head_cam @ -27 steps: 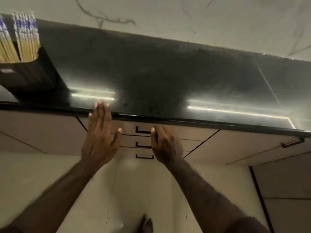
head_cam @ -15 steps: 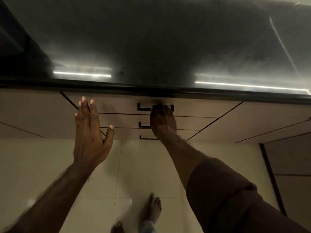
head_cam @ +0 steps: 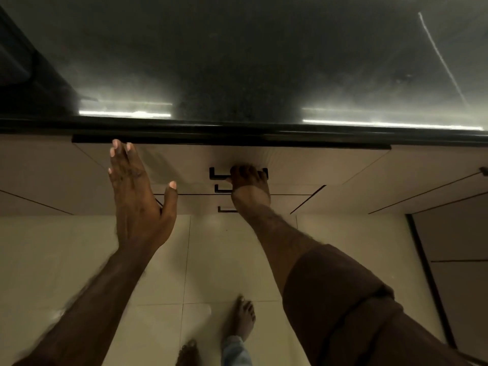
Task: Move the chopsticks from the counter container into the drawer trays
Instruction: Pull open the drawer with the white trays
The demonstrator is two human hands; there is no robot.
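Note:
My right hand grips the black handle of the top drawer, whose beige front stands slightly out from under the black counter edge. My left hand hovers flat with straight fingers over the left part of that drawer front; contact is unclear. The chopsticks are out of view. Only a dark corner of their container shows at the far left on the counter.
Two more drawers with black handles sit below the top one. Beige cabinet fronts flank them. The dark counter top reflects light strips. My bare feet stand on the pale tiled floor.
The view tilted down and the chopstick container left the frame. My right hand reached the top handle and closed on it; the drawer front has come out slightly. My left hand stayed flat.

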